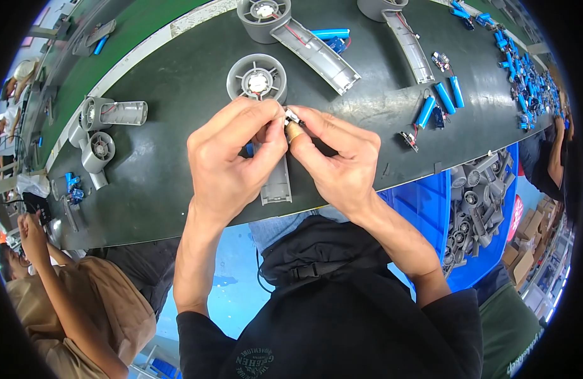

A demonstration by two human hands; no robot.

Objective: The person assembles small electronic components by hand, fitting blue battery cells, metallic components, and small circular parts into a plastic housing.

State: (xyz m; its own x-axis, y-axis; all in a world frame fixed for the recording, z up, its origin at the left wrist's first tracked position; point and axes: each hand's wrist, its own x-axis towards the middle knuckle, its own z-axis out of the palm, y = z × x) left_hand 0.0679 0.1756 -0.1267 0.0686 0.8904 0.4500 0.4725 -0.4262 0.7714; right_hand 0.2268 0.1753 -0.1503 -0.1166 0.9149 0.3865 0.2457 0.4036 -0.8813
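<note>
My left hand (pixel 233 155) and my right hand (pixel 339 158) meet over the dark table, each with thumb and forefinger pinched. Between the fingertips is a small white plug-like part (pixel 292 116) with a dark bit at its side; its exact kind is too small to tell. A tan cover wraps my right thumb tip. Right beneath lies a grey fan housing (pixel 232 77), its round spoked end beyond my hands. Its open trough-shaped handle (pixel 277 188) points toward me, partly hidden by my fingers. A bit of blue shows beside my left thumb.
More grey housings (pixel 323 62) lie farther off and left. Blue battery cells (pixel 444 98) with small circuit boards sit at right, near a large pile of them (pixel 523 82). A blue crate (pixel 424 202) of grey housings stands below the table edge. A co-worker (pixel 83 303) sits at left.
</note>
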